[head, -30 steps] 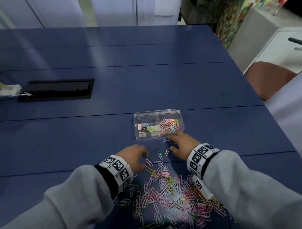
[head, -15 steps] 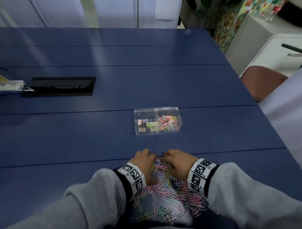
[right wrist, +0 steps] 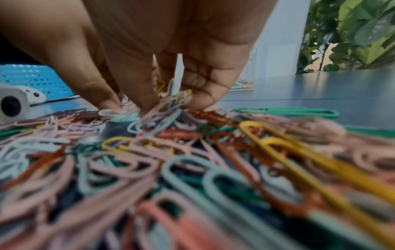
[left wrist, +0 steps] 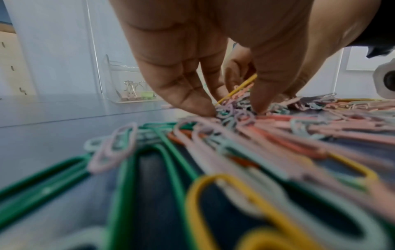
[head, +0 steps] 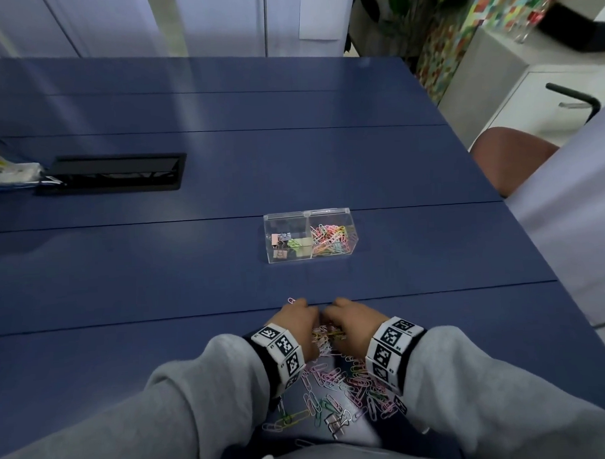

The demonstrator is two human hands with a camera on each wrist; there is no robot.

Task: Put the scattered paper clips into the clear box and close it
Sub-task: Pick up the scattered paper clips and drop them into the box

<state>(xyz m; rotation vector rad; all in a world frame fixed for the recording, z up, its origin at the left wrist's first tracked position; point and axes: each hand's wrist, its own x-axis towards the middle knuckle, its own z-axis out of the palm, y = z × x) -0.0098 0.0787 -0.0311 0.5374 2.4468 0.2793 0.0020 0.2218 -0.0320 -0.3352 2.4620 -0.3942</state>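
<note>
Several coloured paper clips (head: 337,379) lie in a heap on the blue table (head: 158,275) near its front edge. My left hand (head: 299,324) and right hand (head: 349,322) sit side by side on the far end of the heap, fingers curled down. In the left wrist view the left hand (left wrist: 235,108) pinches a bunch of clips (left wrist: 233,113). In the right wrist view the right hand (right wrist: 153,104) grips clips (right wrist: 169,99) between thumb and fingers. The clear box (head: 310,239) stands open further back, with clips in its right compartment and binder clips in its left.
One pink clip (head: 291,300) lies alone just beyond my left hand. A black cable hatch (head: 114,172) is set in the table at the left, with a blue basket (right wrist: 36,81) near it. A brown chair (head: 507,157) stands past the right edge.
Both hands drew back from beside the box to the heap, came together and curled their fingers into the clips. The view tilted, so the box now sits further off.
</note>
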